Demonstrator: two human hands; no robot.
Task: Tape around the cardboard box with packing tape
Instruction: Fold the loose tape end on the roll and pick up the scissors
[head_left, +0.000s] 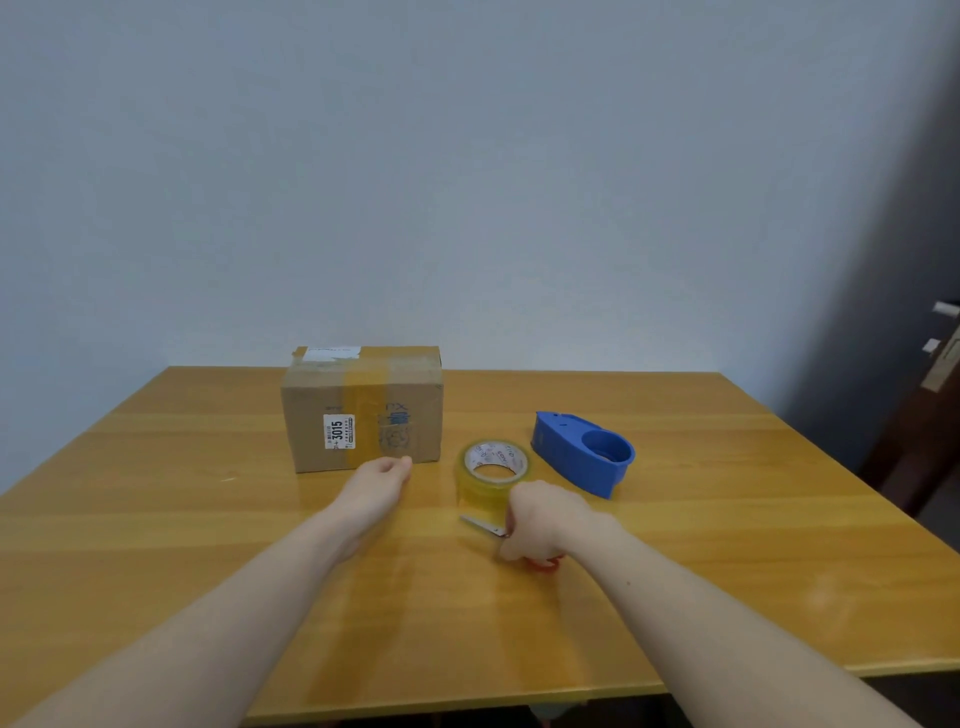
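Beside box (363, 408): left hand (376, 480) loosely curled; right hand (540, 517) gripping scissors (485, 525) near tape (493, 470).

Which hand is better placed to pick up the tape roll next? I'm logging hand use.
Left, probably. The left hand is empty near the box; the right hand, though beside the tape roll, already grips scissors.

Both arms reach forward, left grip (382, 480) loosely curled, right grip (540, 519) closed.
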